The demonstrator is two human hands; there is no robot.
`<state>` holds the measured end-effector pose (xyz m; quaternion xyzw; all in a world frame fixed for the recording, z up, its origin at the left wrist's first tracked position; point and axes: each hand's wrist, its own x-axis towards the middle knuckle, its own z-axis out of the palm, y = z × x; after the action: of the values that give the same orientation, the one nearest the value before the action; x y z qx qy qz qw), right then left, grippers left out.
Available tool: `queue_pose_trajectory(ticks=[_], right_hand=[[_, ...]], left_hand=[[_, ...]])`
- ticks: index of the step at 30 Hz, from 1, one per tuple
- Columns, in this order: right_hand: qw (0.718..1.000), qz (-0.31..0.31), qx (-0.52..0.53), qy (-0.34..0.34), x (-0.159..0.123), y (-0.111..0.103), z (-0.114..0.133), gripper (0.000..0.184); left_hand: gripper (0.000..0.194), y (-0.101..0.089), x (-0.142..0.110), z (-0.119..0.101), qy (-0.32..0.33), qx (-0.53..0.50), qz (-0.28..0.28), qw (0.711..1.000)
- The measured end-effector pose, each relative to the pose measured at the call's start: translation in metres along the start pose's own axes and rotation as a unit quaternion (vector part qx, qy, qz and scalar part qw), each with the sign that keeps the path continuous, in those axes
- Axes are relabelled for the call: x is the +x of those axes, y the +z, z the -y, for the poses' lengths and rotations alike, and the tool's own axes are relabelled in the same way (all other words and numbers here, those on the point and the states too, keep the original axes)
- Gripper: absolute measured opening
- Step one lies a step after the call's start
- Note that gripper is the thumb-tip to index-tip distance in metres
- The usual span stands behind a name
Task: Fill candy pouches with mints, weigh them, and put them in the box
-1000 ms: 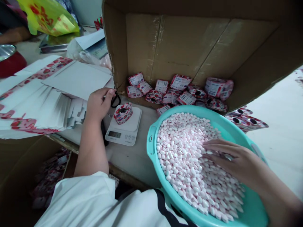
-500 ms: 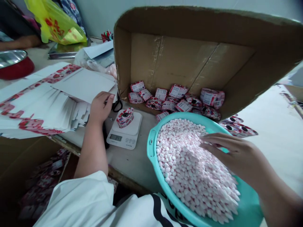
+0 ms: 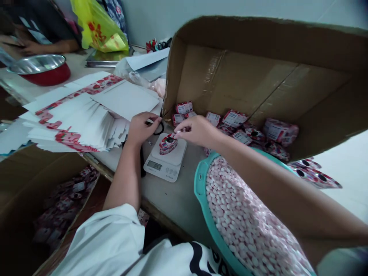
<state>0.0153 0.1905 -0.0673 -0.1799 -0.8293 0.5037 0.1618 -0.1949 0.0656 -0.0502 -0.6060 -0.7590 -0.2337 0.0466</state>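
A small red-and-white patterned box (image 3: 168, 144) with a round hole on top stands on a white kitchen scale (image 3: 165, 160). My right hand (image 3: 195, 131) reaches over the teal basin (image 3: 201, 190) of pink candies (image 3: 244, 226), its fingers pinched together right above the box's hole; what they pinch is too small to name. My left hand (image 3: 141, 127) rests on the table beside the scale, fingers curled on the edge of the stack of flat white carton blanks (image 3: 77, 122), next to a black ring-shaped thing.
A big cardboard box (image 3: 258, 76) lies on its side behind the scale, holding several filled patterned packets (image 3: 234, 119). More packets lie at right (image 3: 314, 176) and in a brown box at lower left (image 3: 57, 203). Another person's arm, a red bowl (image 3: 41, 69) and a yellow bag (image 3: 97, 27) are at the far left.
My right hand left the candies in the basin and moved left to the box on the scale. My view shifted left; the left hand stayed put.
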Motion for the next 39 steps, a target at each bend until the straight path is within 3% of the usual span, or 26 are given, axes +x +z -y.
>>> queue_pose_trajectory(ticks=[3,7,16,27,32,39], right_hand=[[1.000,0.016,-0.017,-0.012,0.013,0.019,-0.003,0.014],[0.997,0.019,-0.056,-0.045,0.019,0.030,-0.003,0.014],[0.979,0.060,-0.148,-0.130,0.018,0.033,0.004,0.018],[0.974,0.066,-0.161,-0.143,0.018,0.031,0.011,0.018],[0.973,0.033,-0.167,-0.159,0.004,0.010,0.014,0.022],[0.960,-0.052,-0.231,-0.153,-0.072,-0.047,0.022,0.019]], left_hand=[[0.024,-0.003,0.000,0.002,-0.008,-0.007,-0.002,1.000],[0.023,-0.008,0.001,0.006,-0.016,0.003,-0.017,1.000],[0.020,-0.011,0.002,0.008,-0.009,0.015,-0.017,1.000],[0.026,-0.013,0.003,0.009,-0.007,0.021,-0.008,1.000],[0.026,-0.015,0.002,0.009,-0.023,0.022,-0.016,0.999],[0.029,-0.016,0.003,0.009,-0.062,0.008,-0.005,0.998]])
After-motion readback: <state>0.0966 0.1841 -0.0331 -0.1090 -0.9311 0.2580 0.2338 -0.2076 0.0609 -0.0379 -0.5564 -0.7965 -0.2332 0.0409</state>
